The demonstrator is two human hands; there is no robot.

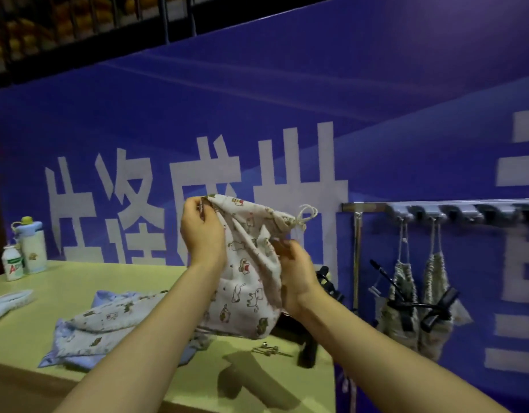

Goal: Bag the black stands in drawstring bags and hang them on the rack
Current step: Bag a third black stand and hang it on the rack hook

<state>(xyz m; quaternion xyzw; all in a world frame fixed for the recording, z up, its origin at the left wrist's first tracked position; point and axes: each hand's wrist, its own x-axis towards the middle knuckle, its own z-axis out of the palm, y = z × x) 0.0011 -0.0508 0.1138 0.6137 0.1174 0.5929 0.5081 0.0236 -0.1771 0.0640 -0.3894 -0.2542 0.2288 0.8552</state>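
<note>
Fingers (197,208) of the left hand (202,234) are pinched on the rim of the printed drawstring bag (245,278) at mid-frame, while the right hand (296,272) is clamped on the rim's other side lower down, so the mouth's probably being pulled open. The bag is held up over the table (78,278), long axis hanging down, and a black stand (308,350) is lying just below and right of it, nearer the right hand. Further right, two filled bags (418,299) are hung on the rack (442,208), whose right-hand hooks look free, and spare bags (108,323) are piled lower left.
</note>
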